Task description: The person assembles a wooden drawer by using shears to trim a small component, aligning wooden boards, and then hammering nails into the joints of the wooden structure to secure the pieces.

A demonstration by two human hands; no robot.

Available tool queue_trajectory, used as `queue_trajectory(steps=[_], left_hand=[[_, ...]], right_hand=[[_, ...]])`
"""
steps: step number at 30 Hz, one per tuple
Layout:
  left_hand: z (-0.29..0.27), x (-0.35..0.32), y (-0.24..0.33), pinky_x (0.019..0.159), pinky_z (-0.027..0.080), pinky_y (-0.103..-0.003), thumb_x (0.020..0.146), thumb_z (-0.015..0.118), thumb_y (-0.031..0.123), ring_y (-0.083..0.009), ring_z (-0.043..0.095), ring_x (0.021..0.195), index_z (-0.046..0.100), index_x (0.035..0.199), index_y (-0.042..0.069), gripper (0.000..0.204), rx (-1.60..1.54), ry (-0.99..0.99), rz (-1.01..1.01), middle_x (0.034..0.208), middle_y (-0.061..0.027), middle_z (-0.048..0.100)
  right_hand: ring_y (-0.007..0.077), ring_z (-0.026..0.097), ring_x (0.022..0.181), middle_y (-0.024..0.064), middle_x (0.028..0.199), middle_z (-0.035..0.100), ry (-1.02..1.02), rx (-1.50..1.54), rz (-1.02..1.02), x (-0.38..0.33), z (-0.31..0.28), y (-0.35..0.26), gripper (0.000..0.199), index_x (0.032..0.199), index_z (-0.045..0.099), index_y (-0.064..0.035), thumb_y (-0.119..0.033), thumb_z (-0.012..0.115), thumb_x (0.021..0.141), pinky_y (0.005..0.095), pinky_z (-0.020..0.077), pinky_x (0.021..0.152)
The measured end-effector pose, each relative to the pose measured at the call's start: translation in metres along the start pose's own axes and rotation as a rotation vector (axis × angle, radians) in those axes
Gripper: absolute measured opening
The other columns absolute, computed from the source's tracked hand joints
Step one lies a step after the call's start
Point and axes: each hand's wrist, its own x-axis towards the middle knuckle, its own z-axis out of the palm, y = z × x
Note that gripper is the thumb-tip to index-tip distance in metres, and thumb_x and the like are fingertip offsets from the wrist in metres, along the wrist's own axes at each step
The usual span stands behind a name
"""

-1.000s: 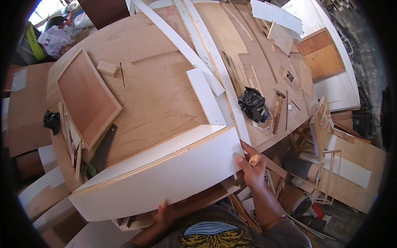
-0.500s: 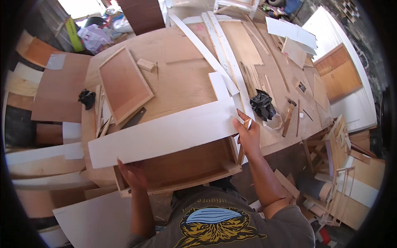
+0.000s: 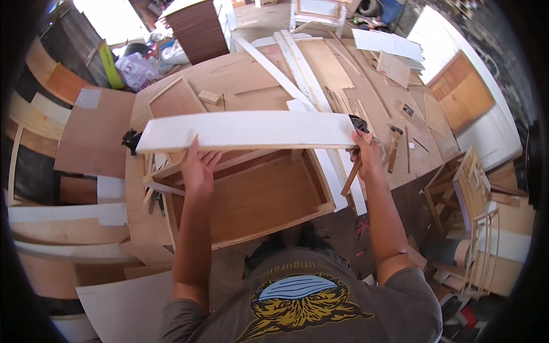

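Observation:
Between my two hands is a long white board (image 3: 246, 128), its broad face toward me and its lower edge showing bare wood. My left hand (image 3: 198, 167) grips that lower edge left of the middle, thumb on the white face. At the right end my right hand (image 3: 368, 153) is closed on the board. A short brown stick-like piece (image 3: 351, 177) slants down from the same hand; its kind I cannot make out. Below and nearer to me is an open-topped shallow wooden box like a drawer (image 3: 263, 197), its far side partly hidden by the board.
On the worktable (image 3: 251, 74) lie long white strips (image 3: 300, 66), a framed panel (image 3: 174, 97), a small wood block (image 3: 209, 97) and a hammer (image 3: 394, 148). A brown cabinet (image 3: 197, 31) stands beyond. Boards lean at left; a wooden frame (image 3: 466, 177) and offcuts are at right.
The white board has risen and moved away from me, turning more level. More of the box's inside now shows. My left hand has moved along the board's lower edge, and the view has shifted.

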Motion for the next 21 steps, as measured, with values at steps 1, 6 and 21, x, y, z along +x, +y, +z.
queue_trajectory(steps=[1,6,21], left_hand=[[0.007,0.016,0.002,0.100,0.054,-0.046,0.102,0.061,0.031,-0.0325,0.064,0.111,0.051,0.138,0.000,0.049,-0.005,-0.050,-0.005,0.130,-0.0178,0.058],[0.094,0.083,-0.023,0.097,0.056,-0.048,0.101,0.063,0.031,-0.0367,0.065,0.109,0.047,0.140,-0.002,0.053,0.180,-0.062,-0.109,0.129,-0.0207,0.058],[0.201,0.244,-0.135,0.104,0.041,-0.054,0.098,0.059,0.052,-0.0311,0.062,0.123,0.050,0.146,0.018,0.060,1.057,-0.460,-0.383,0.140,-0.0143,0.058]], right_hand=[[0.0079,0.056,0.055,0.0036,0.082,0.066,0.026,0.030,0.010,-0.001,0.000,-0.002,0.051,0.135,0.057,0.0055,-0.022,0.071,0.094,0.0216,0.0392,0.043],[0.0081,0.047,0.049,0.0069,0.083,0.067,0.105,0.168,0.078,0.011,-0.051,0.025,0.053,0.139,0.054,0.0008,-0.023,0.070,0.095,0.0225,0.0393,0.044],[0.0084,0.048,0.049,0.0085,0.080,0.068,0.192,0.177,0.284,0.038,-0.108,0.132,0.022,0.107,0.060,-0.0040,-0.018,0.071,0.094,0.0231,0.0412,0.043]])
